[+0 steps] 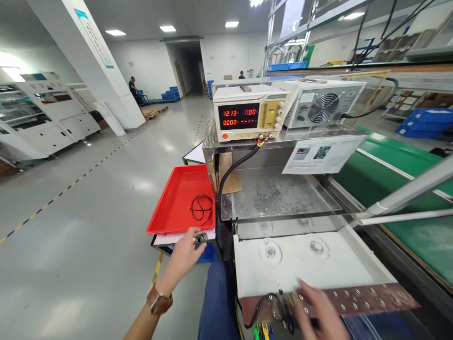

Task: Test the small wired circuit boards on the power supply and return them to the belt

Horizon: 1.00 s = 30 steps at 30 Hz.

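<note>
My left hand (186, 252), with a watch on the wrist, pinches a small round electronic part (200, 238) with a grey metal rim and bits of green and red. It is held just in front of the red tray (170, 203), in which a thin black cable (201, 208) lies coiled. My right hand (316, 307) is smeared by motion over the brown strip with metal studs (354, 300). Close to its fingers is a dark connector block (281, 307) with a black lead; whether the hand touches it cannot be made out. Green, yellow and blue clips (264, 331) hang below the strip.
A power supply (251, 113) with red digits stands on a metal shelf, beside a white unit with a fan (323, 107). Below is a white tray (339, 269) with two round discs. A green conveyor (389, 160) runs at the right. A person (132, 87) is far off.
</note>
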Each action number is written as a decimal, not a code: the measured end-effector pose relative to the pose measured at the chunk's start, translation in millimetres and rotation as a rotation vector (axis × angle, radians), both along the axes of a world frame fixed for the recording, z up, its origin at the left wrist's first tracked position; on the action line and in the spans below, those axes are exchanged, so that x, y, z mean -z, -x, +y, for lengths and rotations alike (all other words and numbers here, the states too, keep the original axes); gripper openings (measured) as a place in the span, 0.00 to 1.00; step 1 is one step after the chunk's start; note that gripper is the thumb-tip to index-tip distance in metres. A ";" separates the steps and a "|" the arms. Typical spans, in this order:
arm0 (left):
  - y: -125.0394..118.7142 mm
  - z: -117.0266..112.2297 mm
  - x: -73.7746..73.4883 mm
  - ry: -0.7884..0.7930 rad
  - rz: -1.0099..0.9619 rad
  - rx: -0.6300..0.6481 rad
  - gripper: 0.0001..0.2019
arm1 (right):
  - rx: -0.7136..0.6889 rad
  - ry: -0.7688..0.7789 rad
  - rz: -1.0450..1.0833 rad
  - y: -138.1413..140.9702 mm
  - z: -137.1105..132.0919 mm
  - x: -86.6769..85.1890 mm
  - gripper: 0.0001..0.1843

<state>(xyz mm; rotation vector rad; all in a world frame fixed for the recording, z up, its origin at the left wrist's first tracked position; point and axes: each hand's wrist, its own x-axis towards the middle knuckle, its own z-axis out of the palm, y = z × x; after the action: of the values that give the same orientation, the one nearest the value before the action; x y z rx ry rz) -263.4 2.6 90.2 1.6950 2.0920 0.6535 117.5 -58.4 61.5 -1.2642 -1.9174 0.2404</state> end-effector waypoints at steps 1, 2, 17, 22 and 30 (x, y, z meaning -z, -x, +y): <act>-19.6 -17.8 -9.1 0.011 -0.001 0.065 0.18 | -0.124 0.039 -0.020 25.2 4.0 -7.3 0.27; -39.0 -34.1 -17.4 0.032 -0.002 0.145 0.18 | -0.228 0.066 -0.048 49.1 8.3 -15.5 0.31; -164.1 -96.9 -36.6 0.244 -0.207 0.361 0.37 | -0.579 0.431 -0.247 49.5 -2.6 -14.3 0.42; -163.0 -92.2 -39.4 0.193 -0.482 0.247 0.33 | -0.422 0.380 0.055 25.9 26.1 -13.6 0.24; -135.7 -91.8 -36.6 0.406 -0.524 0.215 0.17 | -0.178 0.572 -0.194 -2.8 137.0 50.1 0.17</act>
<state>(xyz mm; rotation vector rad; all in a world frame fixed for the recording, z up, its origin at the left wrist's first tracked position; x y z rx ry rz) -127.7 -89.2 126.8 1.3185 1.5249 0.4946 120.3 78.6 11.4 -1.5184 -2.2185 0.8334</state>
